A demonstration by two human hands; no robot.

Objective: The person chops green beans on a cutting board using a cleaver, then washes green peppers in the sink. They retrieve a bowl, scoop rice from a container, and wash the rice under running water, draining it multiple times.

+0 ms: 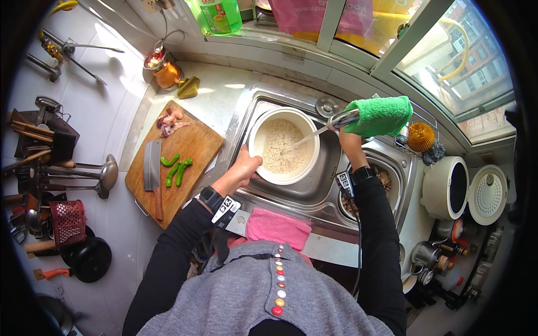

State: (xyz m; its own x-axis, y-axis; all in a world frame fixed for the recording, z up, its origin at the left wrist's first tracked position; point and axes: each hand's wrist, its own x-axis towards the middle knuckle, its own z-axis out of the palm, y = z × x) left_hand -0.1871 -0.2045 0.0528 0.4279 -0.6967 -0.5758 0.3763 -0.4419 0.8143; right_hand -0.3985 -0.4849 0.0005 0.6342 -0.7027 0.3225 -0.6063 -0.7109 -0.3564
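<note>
My left hand [246,166] grips the near left rim of a white inner pot [253,147], held over the left basin of the steel sink [332,168]. Pale, lumpy grains, apparently rice [281,147], cover its bottom. A stream of water [304,140] runs into them from the chrome faucet [341,119]. My right hand [349,140] is at the faucet, just below a green cloth [380,115] draped over it. The faucet and the cloth hide its fingers.
On the left, a wooden cutting board [201,145] carries a cleaver [152,166], green peppers [180,170] and raw meat pieces [170,122]. A bowl of brown pieces [395,185] sits in the right basin. An open rice cooker [437,189] stands right. A pink cloth [277,228] covers the front edge.
</note>
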